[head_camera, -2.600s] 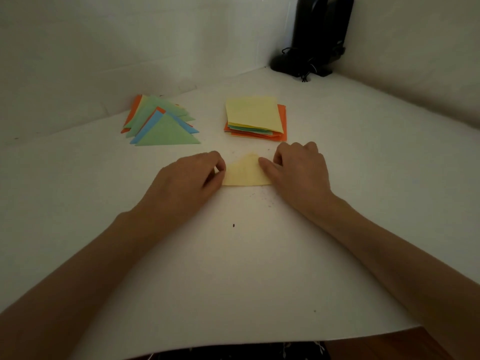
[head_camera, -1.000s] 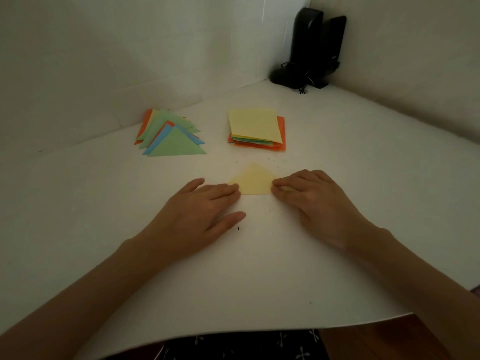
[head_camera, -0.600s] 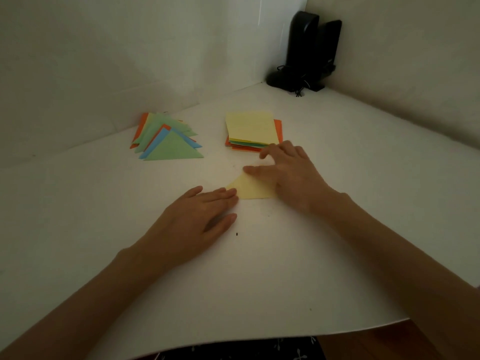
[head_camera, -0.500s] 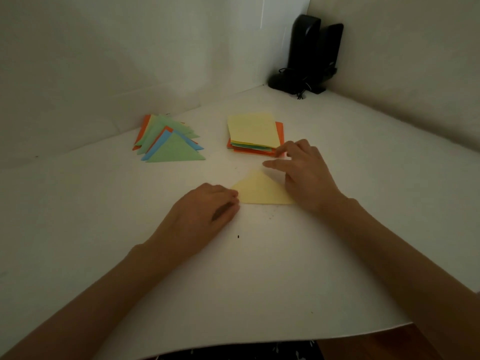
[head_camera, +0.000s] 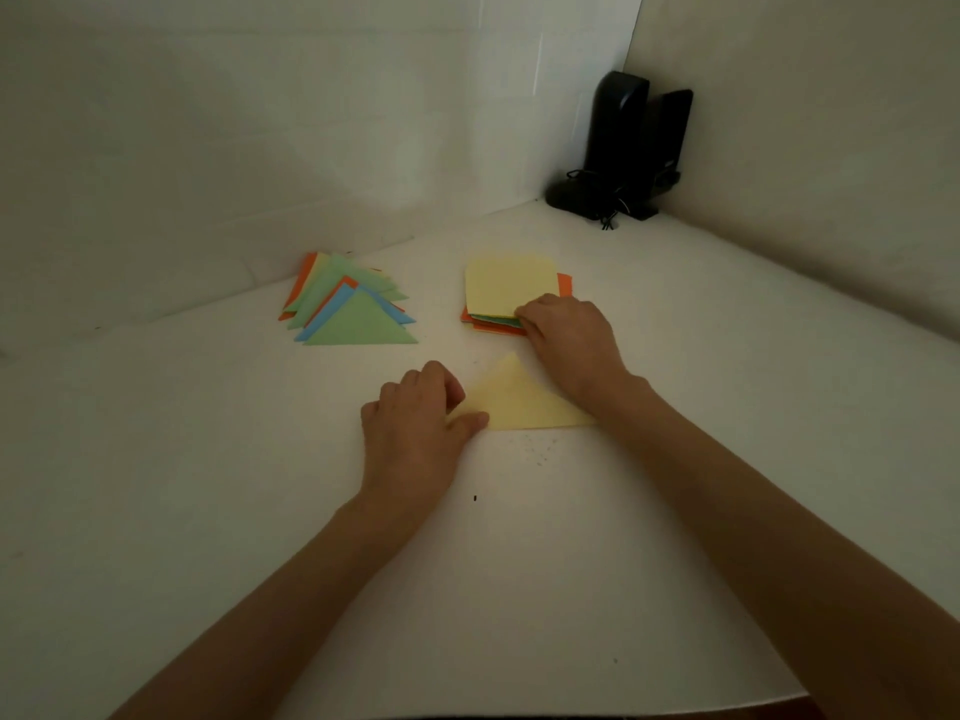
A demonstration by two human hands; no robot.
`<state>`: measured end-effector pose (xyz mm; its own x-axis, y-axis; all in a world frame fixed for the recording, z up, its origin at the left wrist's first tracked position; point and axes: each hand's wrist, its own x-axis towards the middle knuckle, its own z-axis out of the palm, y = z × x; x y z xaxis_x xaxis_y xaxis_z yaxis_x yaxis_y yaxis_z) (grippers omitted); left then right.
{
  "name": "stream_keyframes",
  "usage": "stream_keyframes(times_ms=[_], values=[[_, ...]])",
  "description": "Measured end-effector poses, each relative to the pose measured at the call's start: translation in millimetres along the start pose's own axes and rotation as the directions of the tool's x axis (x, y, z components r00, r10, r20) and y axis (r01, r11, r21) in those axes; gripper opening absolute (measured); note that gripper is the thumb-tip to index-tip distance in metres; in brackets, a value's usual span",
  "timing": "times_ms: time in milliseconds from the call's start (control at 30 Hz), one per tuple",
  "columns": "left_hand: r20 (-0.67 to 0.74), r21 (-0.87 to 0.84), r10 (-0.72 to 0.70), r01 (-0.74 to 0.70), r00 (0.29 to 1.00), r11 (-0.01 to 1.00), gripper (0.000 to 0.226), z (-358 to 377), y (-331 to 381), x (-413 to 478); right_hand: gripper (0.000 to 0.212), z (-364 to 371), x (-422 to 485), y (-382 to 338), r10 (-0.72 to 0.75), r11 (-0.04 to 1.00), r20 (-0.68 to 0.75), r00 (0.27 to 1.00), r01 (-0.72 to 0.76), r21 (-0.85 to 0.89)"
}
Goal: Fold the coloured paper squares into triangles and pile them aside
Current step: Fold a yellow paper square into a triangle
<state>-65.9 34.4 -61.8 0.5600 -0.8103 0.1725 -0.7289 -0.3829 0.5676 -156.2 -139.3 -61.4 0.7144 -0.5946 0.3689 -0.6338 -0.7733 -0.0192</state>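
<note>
A folded yellow triangle (head_camera: 517,402) lies flat on the white table (head_camera: 519,563) in the middle. My left hand (head_camera: 415,428) pinches its left corner between thumb and curled fingers. Behind it stands a stack of coloured paper squares (head_camera: 506,291) with a yellow sheet on top. My right hand (head_camera: 569,337) has its fingertips curled on the near right corner of that top yellow sheet, which is slightly lifted. At the back left lies the pile of folded triangles (head_camera: 350,309), green on top, with blue and orange edges showing.
Two black speakers (head_camera: 631,148) with a bundled cable stand in the far corner where the white walls meet. The table's front edge (head_camera: 571,711) runs along the bottom of the view. Small dark specks dot the surface just in front of the yellow triangle.
My right hand left the yellow triangle and moved back to the stack of squares. My left hand curled from flat into a pinch on the triangle's left corner.
</note>
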Motion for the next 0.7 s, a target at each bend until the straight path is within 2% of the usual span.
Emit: stream_keyframes(times_ms=[67, 133, 200, 267, 300, 333, 367, 433, 500, 567, 600, 633, 667, 700], values=[[0.025, -0.088, 0.011, -0.009, 1.000, 0.996, 0.023, -3.8, 0.4, -1.4, 0.024, 0.5, -0.8, -2.4, 0.043, 0.998, -0.012, 0.999, -0.044, -0.046], [0.011, -0.189, -0.032, 0.034, 0.999, 0.981, 0.021, -14.3, -5.0, 3.6, 0.023, -0.9, -0.4, -4.1, 0.100, 0.995, -0.016, 0.995, -0.100, -0.002], [-0.148, -0.244, -0.104, 0.066, 0.983, 0.967, 0.020, -32.5, -18.4, 16.5, 0.021, -7.0, 1.6, -4.6, 0.196, 0.972, 0.040, 0.980, -0.200, 0.124], [-0.318, -0.206, -0.150, 0.086, 0.936, 0.975, 0.021, -50.5, -40.0, 35.3, 0.022, -14.9, 5.6, -1.9, 0.271, 0.910, 0.113, 0.956, -0.293, 0.292], [-0.352, -0.179, -0.175, 0.117, 0.920, 0.977, 0.021, -57.6, -51.5, 45.2, 0.024, -18.4, 5.3, -2.0, 0.288, 0.887, 0.094, 0.953, -0.302, 0.349], [-0.349, -0.154, -0.202, 0.157, 0.915, 0.976, 0.021, -61.4, -62.2, 55.0, 0.024, -21.2, 2.7, -3.0, 0.277, 0.898, -0.009, 0.961, -0.256, 0.358], [-0.324, -0.116, -0.227, 0.199, 0.918, 0.973, 0.023, -61.9, -71.5, 62.9, 0.023, -24.2, -1.4, -4.5, 0.223, 0.937, -0.203, 0.953, -0.152, 0.314], [-0.288, 0.053, -0.233, 0.258, 0.929, 0.965, 0.033, -55.9, -83.0, 71.7, 0.021, -30.2, -14.2, -9.7, 0.006, 0.983, -0.495, 0.869, 0.086, 0.164], [-0.361, 0.226, -0.165, 0.257, 0.918, 0.940, 0.041, -49.1, -84.4, 72.2, 0.017, -28.9, -30.4, -15.4, -0.232, 0.949, -0.551, 0.802, 0.310, 0.052], [-0.447, 0.261, 0.011, 0.118, 0.894, 0.958, 0.033, -43.4, -76.0, 65.4, 0.009, -21.6, -45.3, -18.2, -0.411, 0.879, -0.524, 0.746, 0.477, -0.010], [-0.449, 0.190, 0.077, 0.010, 0.890, 0.982, 0.026, -40.2, -69.5, 59.4, 0.007, -17.7, -50.9, -17.7, -0.461, 0.852, -0.503, 0.731, 0.524, -0.020], [-0.408, 0.029, 0.080, -0.075, 0.909, 0.997, 0.021, -37.2, -61.4, 52.4, 0.007, -14.9, -54.4, -16.2, -0.484, 0.835, -0.492, 0.723, 0.550, -0.015], [-0.317, -0.181, 0.026, -0.088, 0.948, 0.979, 0.021, -34.2, -51.9, 44.8, 0.009, -14.5, -56.6, -15.0, -0.485, 0.829, -0.488, 0.726, 0.559, 0.007], [-0.199, -0.383, -0.037, -0.043, 0.979, 0.923, 0.021, -31.5, -42.7, 37.4, 0.011, -15.0, -58.1, -14.0, -0.474, 0.828, -0.491, 0.731, 0.560, 0.033]])
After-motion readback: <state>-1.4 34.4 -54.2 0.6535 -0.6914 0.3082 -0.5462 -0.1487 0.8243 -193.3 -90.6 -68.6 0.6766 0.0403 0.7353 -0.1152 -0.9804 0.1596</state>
